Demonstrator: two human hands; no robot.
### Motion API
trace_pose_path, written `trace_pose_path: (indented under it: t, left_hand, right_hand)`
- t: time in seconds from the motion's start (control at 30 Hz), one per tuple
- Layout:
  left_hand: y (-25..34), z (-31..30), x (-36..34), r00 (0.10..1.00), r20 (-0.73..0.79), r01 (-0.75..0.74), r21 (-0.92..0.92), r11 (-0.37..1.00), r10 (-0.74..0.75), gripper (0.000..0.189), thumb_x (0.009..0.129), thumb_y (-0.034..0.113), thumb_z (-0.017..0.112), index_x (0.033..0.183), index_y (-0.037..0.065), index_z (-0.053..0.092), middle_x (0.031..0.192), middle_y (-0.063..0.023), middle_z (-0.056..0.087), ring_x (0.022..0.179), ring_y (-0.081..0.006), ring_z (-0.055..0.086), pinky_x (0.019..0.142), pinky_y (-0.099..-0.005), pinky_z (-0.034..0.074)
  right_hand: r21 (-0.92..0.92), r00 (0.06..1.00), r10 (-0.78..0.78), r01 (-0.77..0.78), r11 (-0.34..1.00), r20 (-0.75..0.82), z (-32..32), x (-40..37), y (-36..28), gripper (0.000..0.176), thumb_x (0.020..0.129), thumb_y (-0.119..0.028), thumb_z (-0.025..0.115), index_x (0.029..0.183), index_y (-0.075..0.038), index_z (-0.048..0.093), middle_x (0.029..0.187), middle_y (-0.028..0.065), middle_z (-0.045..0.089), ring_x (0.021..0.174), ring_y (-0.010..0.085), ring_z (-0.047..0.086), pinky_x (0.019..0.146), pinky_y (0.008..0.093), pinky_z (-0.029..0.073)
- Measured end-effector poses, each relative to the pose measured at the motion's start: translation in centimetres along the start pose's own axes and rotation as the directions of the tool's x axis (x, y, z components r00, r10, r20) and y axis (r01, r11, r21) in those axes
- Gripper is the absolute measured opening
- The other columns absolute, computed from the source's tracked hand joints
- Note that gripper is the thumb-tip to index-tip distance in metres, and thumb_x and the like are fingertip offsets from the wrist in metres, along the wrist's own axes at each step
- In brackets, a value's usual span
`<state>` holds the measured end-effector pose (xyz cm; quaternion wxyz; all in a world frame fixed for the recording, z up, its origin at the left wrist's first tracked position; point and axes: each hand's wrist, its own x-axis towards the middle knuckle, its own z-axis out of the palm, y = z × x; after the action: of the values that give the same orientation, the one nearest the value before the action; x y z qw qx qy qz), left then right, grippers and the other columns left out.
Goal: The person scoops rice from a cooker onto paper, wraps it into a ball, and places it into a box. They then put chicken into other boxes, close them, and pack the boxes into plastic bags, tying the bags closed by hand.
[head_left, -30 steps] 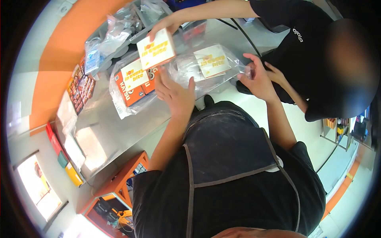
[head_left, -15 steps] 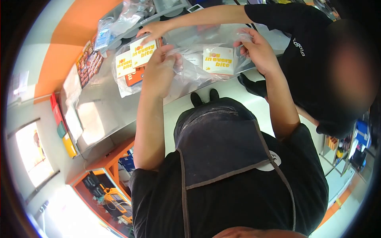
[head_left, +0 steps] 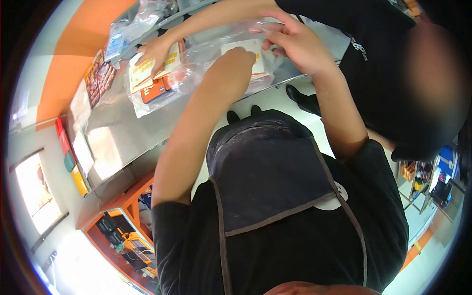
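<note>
A clear plastic bag [head_left: 191,64] lies across the steel counter with printed boxes in it. My right hand [head_left: 295,43] pinches the bag's edge and lifts it at the right end. My left hand [head_left: 231,71] reaches over the white box with yellow lettering [head_left: 259,65], its back towards me; its fingertips are hidden. At the left end, another person's hand [head_left: 156,51] rests on white boxes with yellow lettering [head_left: 169,63]. Below them shows an orange box [head_left: 155,91], partly covered by the plastic.
The steel counter [head_left: 125,125] runs along the wall. Behind the bag are a grey tray and more clear plastic [head_left: 147,14]. Menu sheets [head_left: 100,77] lie at the left. A co-worker in black [head_left: 359,44] stands close on my right. An orange cabinet [head_left: 123,211] stands below left.
My left hand has moved right, from the bag's middle to over the right box. My right hand has shifted up and left. The co-worker's hand has moved left across the white boxes.
</note>
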<state>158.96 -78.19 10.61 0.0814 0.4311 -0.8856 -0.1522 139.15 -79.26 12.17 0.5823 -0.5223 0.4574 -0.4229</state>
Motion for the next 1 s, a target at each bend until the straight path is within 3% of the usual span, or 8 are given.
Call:
trace_pose_path:
  t: [0.23,0.3,0.43,0.6,0.7,0.83,0.97,1.0]
  left_hand:
    - [-0.7,6.2,5.5,0.933,0.279,-0.294,0.235,0.926,0.226,0.048,0.081,0.032,0.062,0.12,0.004,0.064,0.134,-0.0113,0.054,0.139,-0.0337,0.033,0.117,-0.0456,0.024]
    - [0.7,5.1,5.4,0.869,0.483,-0.294,0.328,0.898,0.109,0.045,0.084,0.032,0.061,0.121,0.007,0.064,0.141,-0.009,0.05,0.142,-0.0333,0.029,0.119,-0.048,0.017]
    - [-0.3,9.4,6.1,0.851,0.518,-0.388,0.517,0.763,0.082,0.044,0.086,0.034,0.06,0.122,0.009,0.064,0.145,-0.0088,0.046,0.142,-0.0341,0.028,0.119,-0.05,0.014]
    - [-1.7,11.6,4.8,0.991,0.019,-0.131,0.353,0.926,0.133,0.042,0.087,0.046,0.063,0.126,0.031,0.062,0.133,-0.0031,0.057,0.137,-0.0297,0.037,0.117,-0.0513,0.02]
    - [-3.7,10.2,7.1,0.897,0.436,0.017,0.116,0.993,-0.066,0.047,0.086,0.046,0.064,0.131,0.03,0.059,0.138,-0.0042,0.054,0.134,-0.027,0.042,0.114,-0.0445,0.028]
    - [-6.9,13.2,5.3,0.991,0.044,-0.12,-0.107,0.987,0.125,0.045,0.082,0.032,0.073,0.125,0.024,0.064,0.128,-0.0073,0.06,0.121,-0.0254,0.054,0.103,-0.0394,0.041]
    - [-6.3,12.5,5.6,0.969,0.248,0.005,0.049,0.999,-0.017,0.045,0.081,0.026,0.074,0.124,0.022,0.064,0.121,-0.0086,0.064,0.114,-0.0258,0.059,0.098,-0.0395,0.045]
    - [-6.1,14.1,5.7,1.0,0.008,-0.008,0.01,1.0,0.008,0.044,0.078,0.027,0.075,0.12,0.019,0.065,0.12,-0.0091,0.064,0.115,-0.0285,0.057,0.099,-0.0429,0.042]
  right_hand:
    - [0.015,0.986,-0.168,0.168,0.986,-0.004,-1.0,-2.6,4.5,0.09,0.083,-0.018,0.076,0.152,-0.005,0.02,0.132,0.0203,0.055,0.113,0.0219,0.059,0.097,0.0351,0.047]
    - [-0.513,0.911,-0.32,0.15,0.845,-0.259,-0.3,-4.5,7.7,0.098,0.08,-0.024,0.08,0.153,-0.006,0.017,0.132,0.0209,0.053,0.112,0.0256,0.058,0.098,0.0376,0.046]
    - [-0.515,0.867,-0.225,-0.042,0.856,-0.444,0.0,-3.8,14.9,0.058,0.081,-0.02,0.073,0.13,-0.001,0.049,0.108,0.0231,0.064,0.098,0.0364,0.064,0.09,0.0406,0.049]
    - [-0.492,0.857,-0.189,-0.085,0.866,-0.48,-1.0,-3.7,14.1,0.019,0.081,-0.009,0.06,0.096,0.001,0.066,0.09,0.0249,0.066,0.089,0.0441,0.062,0.08,0.0433,0.05]
    - [-0.526,0.804,-0.275,-0.056,0.849,-0.528,-1.2,-4.0,13.1,0.019,0.082,-0.007,0.058,0.098,0.0,0.065,0.091,0.0233,0.067,0.088,0.0432,0.063,0.078,0.0442,0.05]
    - [-0.498,0.836,-0.199,-0.1,0.861,-0.512,-0.3,-4.7,9.8,0.019,0.085,-0.008,0.056,0.099,0.0,0.065,0.09,0.0232,0.067,0.087,0.0424,0.063,0.078,0.0451,0.049]
    - [-0.491,0.841,-0.181,-0.112,0.864,-0.511,-1.1,-4.3,9.5,0.02,0.085,-0.008,0.055,0.1,0.0,0.065,0.089,0.0235,0.067,0.085,0.0409,0.064,0.076,0.0434,0.05]
    - [-0.499,0.84,-0.196,-0.1,0.861,-0.506,-1.5,-4.2,8.9,0.02,0.085,-0.008,0.055,0.1,0.0,0.065,0.089,0.0235,0.067,0.085,0.0409,0.064,0.076,0.0434,0.05]
